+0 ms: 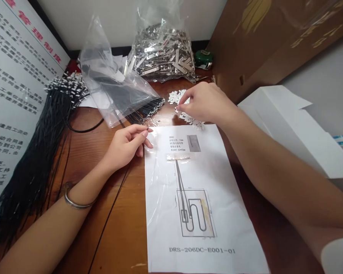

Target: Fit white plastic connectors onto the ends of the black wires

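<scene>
A printed paper sheet (200, 205) with a drawing lies on the wooden table (103, 198), under clear film. A small metal strip (178, 157) rests on it. My left hand (128, 146) sits at the sheet's upper left corner, fingers pinched together around a thin black wire end near the black wires (147, 110). My right hand (205, 102) reaches over a pile of small white pieces (179, 97), fingertips pinched on one of them.
A clear bag of metal strips (162, 53) stands at the back. An emptier plastic bag (111, 83) lies beside it. A large bundle of black wires (37, 160) runs along the left by a printed board (11, 87). A white box (291, 125) is right.
</scene>
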A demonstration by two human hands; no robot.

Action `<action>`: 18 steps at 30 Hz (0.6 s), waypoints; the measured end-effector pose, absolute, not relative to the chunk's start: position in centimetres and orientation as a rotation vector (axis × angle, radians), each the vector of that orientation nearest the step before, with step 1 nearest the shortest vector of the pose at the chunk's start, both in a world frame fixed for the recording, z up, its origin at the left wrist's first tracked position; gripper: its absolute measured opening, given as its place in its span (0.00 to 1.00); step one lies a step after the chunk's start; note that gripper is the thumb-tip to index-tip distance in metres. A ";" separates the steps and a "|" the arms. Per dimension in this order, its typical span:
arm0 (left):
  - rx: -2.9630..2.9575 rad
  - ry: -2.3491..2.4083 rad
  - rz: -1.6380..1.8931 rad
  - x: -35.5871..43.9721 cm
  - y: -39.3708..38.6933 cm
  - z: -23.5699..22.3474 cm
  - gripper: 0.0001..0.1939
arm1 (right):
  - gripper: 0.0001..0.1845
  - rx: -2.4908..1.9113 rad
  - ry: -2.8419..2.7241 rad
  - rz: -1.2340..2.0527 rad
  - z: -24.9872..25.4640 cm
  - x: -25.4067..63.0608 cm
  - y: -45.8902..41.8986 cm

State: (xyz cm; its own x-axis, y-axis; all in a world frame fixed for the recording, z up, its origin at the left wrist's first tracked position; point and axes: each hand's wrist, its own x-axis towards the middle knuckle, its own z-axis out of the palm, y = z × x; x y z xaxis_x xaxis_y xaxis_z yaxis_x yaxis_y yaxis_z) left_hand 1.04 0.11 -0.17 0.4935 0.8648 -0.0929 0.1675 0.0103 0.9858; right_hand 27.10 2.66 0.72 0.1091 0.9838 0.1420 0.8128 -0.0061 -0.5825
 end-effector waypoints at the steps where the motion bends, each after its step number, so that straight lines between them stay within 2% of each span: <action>1: 1.481 0.942 0.698 1.0 0.1 -0.2 0.14 | 0.09 -1.876 -1.737 0.445 0.6 27.0 2.7; 8: 1.467 0.912 0.689 1.0 0.1 -0.3 0.13 | 0.13 -1.836 -1.645 0.344 -1.5 26.3 3.3; 11: 1.467 0.908 0.696 1.1 0.1 -0.3 0.12 | 0.14 -1.966 -1.653 0.352 -1.3 26.1 3.1; 16: 1.468 0.904 0.692 1.1 0.0 -0.4 0.11 | 0.06 -1.599 -1.737 0.479 0.5 24.4 2.0; 18: 1.462 0.901 0.699 1.1 0.0 -0.5 0.11 | 0.08 -1.529 -1.701 0.604 1.1 23.2 1.5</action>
